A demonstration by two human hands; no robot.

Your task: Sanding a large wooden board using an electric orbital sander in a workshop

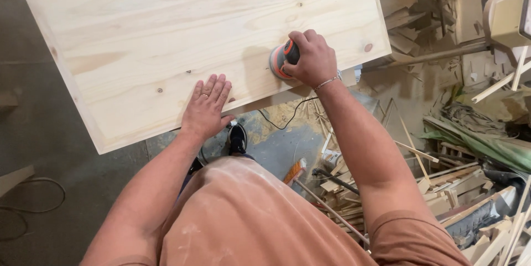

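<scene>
The right hand (314, 58) gripped a sander (281, 59) resting on the pine board (166, 33) near its front edge. The left hand (207, 105) lay flat, fingers spread, beside it. Tipping the sander at that edge could gouge the wood.

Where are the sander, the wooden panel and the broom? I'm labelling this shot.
sander (278, 61), head view, on its orange-and-grey body left of the right hand.
wooden panel (166, 28), head view, on its bare top face.
broom (296, 171), head view, on its orange bristle head.
</scene>
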